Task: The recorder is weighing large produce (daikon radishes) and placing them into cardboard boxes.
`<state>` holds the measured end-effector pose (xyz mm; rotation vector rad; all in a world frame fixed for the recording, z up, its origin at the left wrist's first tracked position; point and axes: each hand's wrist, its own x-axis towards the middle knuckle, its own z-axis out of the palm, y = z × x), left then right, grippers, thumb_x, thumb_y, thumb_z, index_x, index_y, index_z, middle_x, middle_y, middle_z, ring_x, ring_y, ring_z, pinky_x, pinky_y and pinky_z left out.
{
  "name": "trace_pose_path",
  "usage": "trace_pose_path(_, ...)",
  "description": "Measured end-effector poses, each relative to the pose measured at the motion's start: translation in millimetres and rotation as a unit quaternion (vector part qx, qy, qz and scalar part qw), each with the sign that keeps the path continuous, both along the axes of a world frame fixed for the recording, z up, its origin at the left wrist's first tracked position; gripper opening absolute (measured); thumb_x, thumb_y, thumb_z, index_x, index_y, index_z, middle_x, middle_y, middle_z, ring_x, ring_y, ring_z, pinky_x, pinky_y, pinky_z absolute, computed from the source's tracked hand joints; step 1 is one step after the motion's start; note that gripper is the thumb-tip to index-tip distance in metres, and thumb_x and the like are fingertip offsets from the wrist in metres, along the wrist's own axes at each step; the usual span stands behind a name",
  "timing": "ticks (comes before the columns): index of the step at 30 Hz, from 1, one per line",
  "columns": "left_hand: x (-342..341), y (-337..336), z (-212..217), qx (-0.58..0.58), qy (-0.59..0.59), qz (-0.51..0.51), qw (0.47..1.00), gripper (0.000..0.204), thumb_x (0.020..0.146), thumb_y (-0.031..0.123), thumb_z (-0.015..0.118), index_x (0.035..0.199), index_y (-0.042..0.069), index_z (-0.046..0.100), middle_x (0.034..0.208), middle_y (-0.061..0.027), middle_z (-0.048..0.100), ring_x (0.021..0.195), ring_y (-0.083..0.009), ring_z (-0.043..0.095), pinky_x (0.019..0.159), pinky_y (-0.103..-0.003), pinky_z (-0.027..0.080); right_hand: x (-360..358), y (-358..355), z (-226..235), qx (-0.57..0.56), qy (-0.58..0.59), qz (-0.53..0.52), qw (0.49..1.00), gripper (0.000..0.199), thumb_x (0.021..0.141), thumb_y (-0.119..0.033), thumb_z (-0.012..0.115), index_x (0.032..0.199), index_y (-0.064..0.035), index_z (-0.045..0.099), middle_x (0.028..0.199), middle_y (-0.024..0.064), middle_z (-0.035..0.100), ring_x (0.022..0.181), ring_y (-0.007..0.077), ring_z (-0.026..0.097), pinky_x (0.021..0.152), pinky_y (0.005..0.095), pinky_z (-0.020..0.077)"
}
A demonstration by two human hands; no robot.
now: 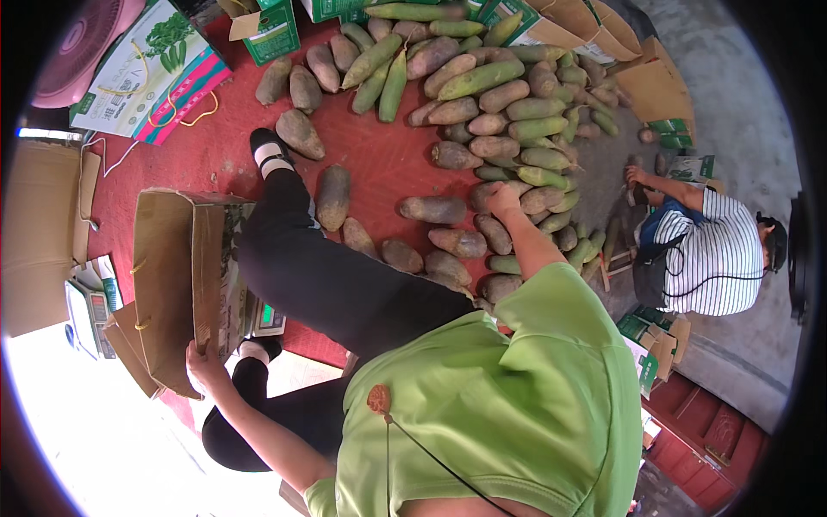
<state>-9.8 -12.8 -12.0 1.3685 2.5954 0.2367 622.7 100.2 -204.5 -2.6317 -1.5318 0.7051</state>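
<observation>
My left hand grips the near edge of an upright cardboard box, thumb and fingers closed on its wall. The box stands open beside my leg, at a scale with a lit green display. My right arm reaches forward into a heap of large green and dusty purple-brown radishes. There my right hand is closed over a brownish radish; its fingertips are partly hidden. Other loose radishes, such as a dusty one, lie just left of that hand on the red mat.
A printed carton and a pink fan-like object stand at the far left. Another scale sits at the left edge. Green cartons line the back. At right, a person in a striped shirt bends near more radishes.
</observation>
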Motion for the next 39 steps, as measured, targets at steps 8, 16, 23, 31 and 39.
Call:
trace_pose_path(8, 4, 3, -1, 0.017, -0.021, -0.007, 1.000, 0.024, 0.072, 0.012, 0.059, 0.092, -0.003, 0.059, 0.084, -0.0190, 0.061, 0.077, -0.0355, 0.060, 0.067, -0.041, 0.046, 19, 13, 7, -0.051, 0.027, 0.008, 0.998, 0.028, 0.071, -0.016, 0.061, 0.098, -0.0059, 0.061, 0.096, 0.0178, 0.063, 0.092, 0.0330, 0.060, 0.081, 0.0392, 0.0484)
trace_pose_path(16, -8, -4, -6, 0.041, 0.000, -0.015, 0.999, 0.023, 0.073, 0.011, 0.061, 0.091, -0.002, 0.060, 0.078, -0.0162, 0.062, 0.071, -0.0313, 0.062, 0.065, -0.039, 0.046, 44, 36, 32, -0.152, -0.271, 0.255, 0.916, 0.033, 0.077, -0.017, 0.060, 0.109, -0.0152, 0.054, 0.116, 0.0030, 0.048, 0.113, 0.0210, 0.044, 0.084, 0.0387, 0.0448)
trace_pose_path(23, 0, -2, 0, 0.012, 0.004, 0.015, 1.000, 0.023, 0.074, 0.010, 0.063, 0.094, 0.000, 0.060, 0.080, -0.0153, 0.063, 0.072, -0.0303, 0.062, 0.066, -0.038, 0.047, 64, 28, 31, -0.232, -0.348, 0.405, 0.813, 0.047, 0.071, -0.020, 0.067, 0.115, -0.0162, 0.053, 0.116, 0.0000, 0.046, 0.113, 0.0202, 0.039, 0.083, 0.0347, 0.0385)
trace_pose_path(31, -19, -9, -14, 0.005, -0.012, 0.008, 1.000, 0.027, 0.076, 0.011, 0.065, 0.100, 0.000, 0.060, 0.084, -0.0162, 0.064, 0.074, -0.0304, 0.062, 0.067, -0.038, 0.047, 59, 29, 38, -0.232, -0.366, 0.374, 0.820, 0.031, 0.072, -0.021, 0.065, 0.103, -0.0159, 0.061, 0.112, 0.0005, 0.047, 0.108, 0.0189, 0.042, 0.078, 0.0341, 0.0406)
trace_pose_path(39, 8, 1, 15, -0.001, -0.041, 0.034, 0.999, 0.021, 0.075, 0.003, 0.060, 0.096, -0.001, 0.059, 0.078, -0.0140, 0.062, 0.070, -0.0242, 0.062, 0.065, -0.035, 0.047, 87, 31, 24, -0.173, -0.345, 0.360, 0.850, 0.019, 0.079, -0.017, 0.055, 0.098, -0.0159, 0.055, 0.098, 0.0024, 0.058, 0.095, 0.0222, 0.055, 0.075, 0.0378, 0.0455)
